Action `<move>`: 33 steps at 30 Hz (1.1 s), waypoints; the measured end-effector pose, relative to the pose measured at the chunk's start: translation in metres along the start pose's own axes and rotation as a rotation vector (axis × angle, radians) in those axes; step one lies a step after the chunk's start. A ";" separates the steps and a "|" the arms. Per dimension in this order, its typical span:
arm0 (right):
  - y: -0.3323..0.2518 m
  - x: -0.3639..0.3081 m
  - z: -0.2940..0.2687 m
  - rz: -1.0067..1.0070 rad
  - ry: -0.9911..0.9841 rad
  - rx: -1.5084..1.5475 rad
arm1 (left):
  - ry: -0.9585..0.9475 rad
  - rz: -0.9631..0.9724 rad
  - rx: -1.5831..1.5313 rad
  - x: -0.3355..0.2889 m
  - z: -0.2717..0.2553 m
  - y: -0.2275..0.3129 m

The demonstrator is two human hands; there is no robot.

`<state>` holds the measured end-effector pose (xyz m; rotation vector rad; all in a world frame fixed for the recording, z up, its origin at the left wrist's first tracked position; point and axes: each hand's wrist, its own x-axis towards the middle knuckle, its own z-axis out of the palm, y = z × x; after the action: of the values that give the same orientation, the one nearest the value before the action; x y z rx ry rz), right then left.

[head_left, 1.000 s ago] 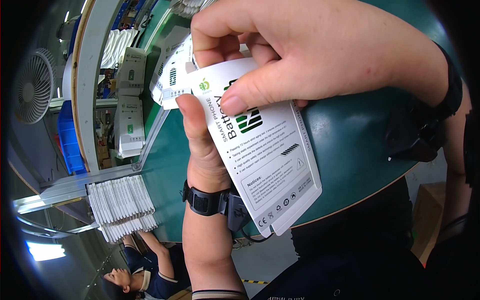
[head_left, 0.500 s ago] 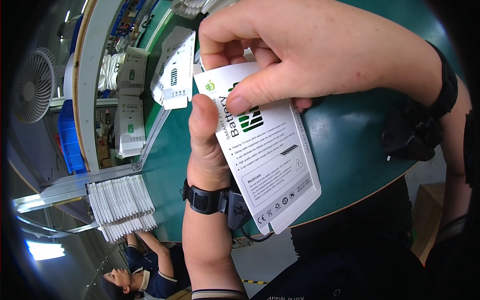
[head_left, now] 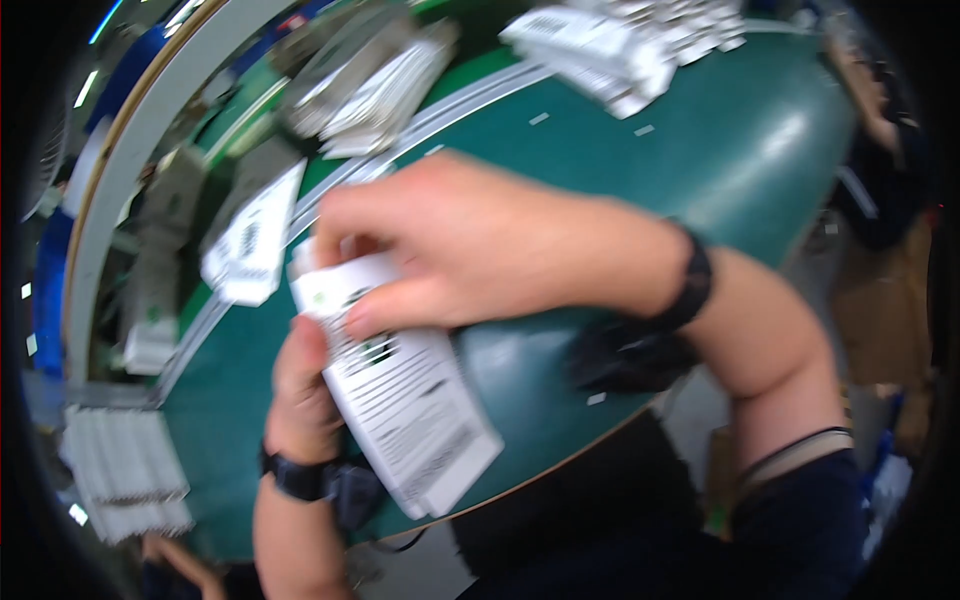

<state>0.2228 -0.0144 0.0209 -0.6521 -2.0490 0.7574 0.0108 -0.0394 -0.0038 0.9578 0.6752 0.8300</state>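
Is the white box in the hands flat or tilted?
Tilted. The white box slants from upper left down to lower right above the green table, the right hand over its top end and the left hand underneath.

Two hands are at work, the left hand (head_left: pixel 300 385) and the right hand (head_left: pixel 470 250), and between them one white printed box (head_left: pixel 400 400). Each wrist carries one dark band, so two bands in all. One more white box (head_left: pixel 250 240) lies loose on the one green table (head_left: pixel 700 140). Stacks of white boxes number about three: one at the far edge (head_left: pixel 620 40), one at upper left (head_left: pixel 370 90), one at lower left (head_left: pixel 125 470), though the blur makes that count uncertain.
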 end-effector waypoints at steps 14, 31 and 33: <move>0.000 -0.003 -0.010 0.169 -0.098 -0.155 | -0.046 -0.035 -0.045 0.017 0.022 -0.004; 0.005 -0.002 -0.005 0.137 0.247 -0.069 | 0.073 0.113 0.154 0.015 0.032 0.002; 0.006 -0.002 -0.008 0.201 0.240 -0.063 | 0.038 0.160 0.133 0.013 0.040 0.001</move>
<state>0.2319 -0.0093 0.0194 -0.9490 -1.8118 0.6939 0.0494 -0.0454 0.0129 1.1289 0.7001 0.9551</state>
